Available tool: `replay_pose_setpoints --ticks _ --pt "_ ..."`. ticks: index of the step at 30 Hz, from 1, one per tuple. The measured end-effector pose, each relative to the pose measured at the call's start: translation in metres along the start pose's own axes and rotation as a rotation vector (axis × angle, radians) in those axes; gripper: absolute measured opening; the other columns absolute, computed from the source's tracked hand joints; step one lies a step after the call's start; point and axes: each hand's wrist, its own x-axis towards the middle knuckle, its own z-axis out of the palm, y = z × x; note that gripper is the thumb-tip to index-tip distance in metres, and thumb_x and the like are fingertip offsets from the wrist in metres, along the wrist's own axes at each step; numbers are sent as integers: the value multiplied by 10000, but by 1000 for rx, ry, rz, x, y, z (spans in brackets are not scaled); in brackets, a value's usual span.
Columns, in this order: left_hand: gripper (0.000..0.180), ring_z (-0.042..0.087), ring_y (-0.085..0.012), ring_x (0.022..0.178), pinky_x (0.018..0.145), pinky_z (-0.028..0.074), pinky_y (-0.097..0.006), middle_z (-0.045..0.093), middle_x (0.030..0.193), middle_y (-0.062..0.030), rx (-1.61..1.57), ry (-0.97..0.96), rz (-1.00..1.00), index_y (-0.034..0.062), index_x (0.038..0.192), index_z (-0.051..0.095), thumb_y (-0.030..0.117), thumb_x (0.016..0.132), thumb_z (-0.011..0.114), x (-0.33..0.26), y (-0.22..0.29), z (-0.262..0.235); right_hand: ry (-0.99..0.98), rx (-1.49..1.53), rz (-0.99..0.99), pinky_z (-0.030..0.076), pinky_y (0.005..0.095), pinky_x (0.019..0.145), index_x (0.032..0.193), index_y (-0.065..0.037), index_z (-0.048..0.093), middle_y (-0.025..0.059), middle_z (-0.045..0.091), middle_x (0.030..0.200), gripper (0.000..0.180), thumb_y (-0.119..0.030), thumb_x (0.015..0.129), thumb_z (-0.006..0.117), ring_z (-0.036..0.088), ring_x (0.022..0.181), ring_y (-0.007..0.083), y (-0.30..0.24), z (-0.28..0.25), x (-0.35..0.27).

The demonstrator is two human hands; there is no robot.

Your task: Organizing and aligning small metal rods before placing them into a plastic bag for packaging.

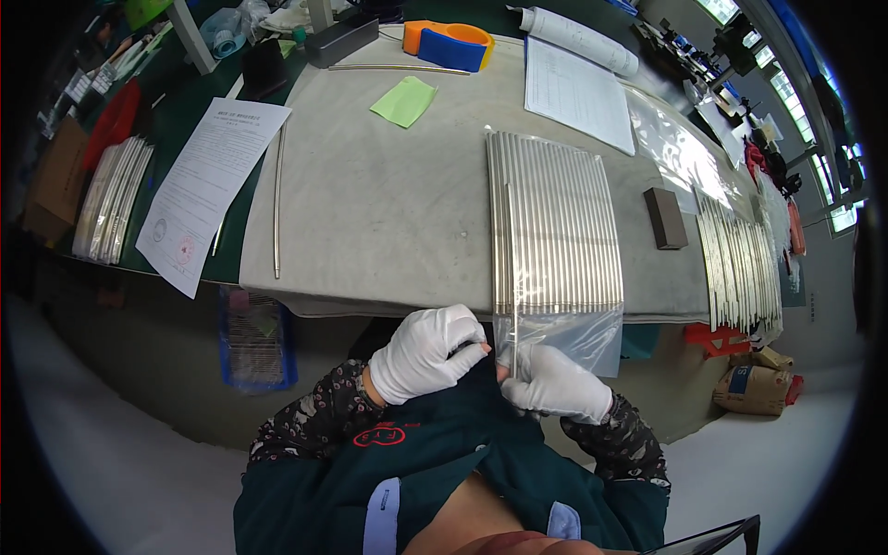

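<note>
A clear plastic bag (578,335) with a row of thin silvery metal rods (564,222) lies on the grey table cover, its near end hanging past the front edge. One metal rod (511,268) lies lengthwise over the bag's left side and reaches toward me. My right hand (562,384), in a white glove with a bare thumb tip, is closed around that rod's near end, beside the bag's loose plastic. To its left, my left hand (424,356) is gloved too. Its fingers curl in and the bare tips come together; anything between them is too small to make out.
A single rod (279,203) lies at the table's left, beside a printed sheet (213,185). A dark block (665,218) and more rods (740,264) are on the right. Farther back are a green paper (404,101), an orange-and-blue tape dispenser (450,46) and an open notebook (575,97).
</note>
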Motion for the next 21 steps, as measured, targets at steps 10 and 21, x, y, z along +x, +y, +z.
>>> replay_pose_setpoints --ticks 10,21 --pt "328 503 -305 1085 758 451 -359 548 1117 -117 606 -30 325 46 1055 556 56 729 520 81 -13 -19 -225 -105 145 415 244 412 839 -21 490 34 530 557 160 -156 780 552 494 433 115 -14 -7 10" --pt "278 550 -268 972 678 463 -336 548 1127 -116 699 -14 229 16 1013 562 57 739 534 73 -7 -17 363 -673 -424 439 345 461 716 -41 523 127 518 516 116 -134 709 592 541 455 283 15 10 -8"
